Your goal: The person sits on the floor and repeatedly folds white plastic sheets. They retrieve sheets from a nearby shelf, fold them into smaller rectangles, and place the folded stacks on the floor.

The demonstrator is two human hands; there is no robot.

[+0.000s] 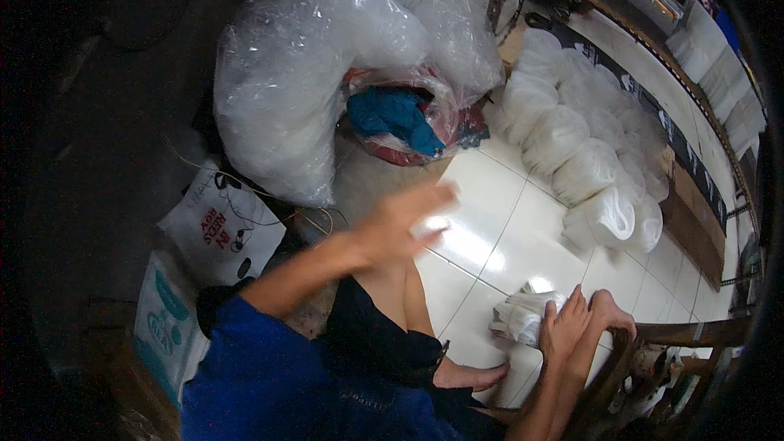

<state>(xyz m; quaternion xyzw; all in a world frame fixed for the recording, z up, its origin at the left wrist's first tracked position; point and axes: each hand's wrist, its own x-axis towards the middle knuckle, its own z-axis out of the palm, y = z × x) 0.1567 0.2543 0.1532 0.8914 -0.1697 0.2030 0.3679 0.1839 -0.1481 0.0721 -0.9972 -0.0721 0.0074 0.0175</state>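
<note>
Right hand [565, 325] presses white stack [523, 316]; clear bag [282, 106] bulges, full.

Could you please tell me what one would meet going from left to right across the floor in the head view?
White printed bag → big clear plastic sack → blue cloth → left hand, blurred → small stack of white bags → right hand touching it → row of white bundles.

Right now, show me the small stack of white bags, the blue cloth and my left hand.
stack of white bags [518, 318], head view, its middle.
blue cloth [396, 117], head view, its centre fold.
left hand [406, 224], head view, blurred palm.
</note>
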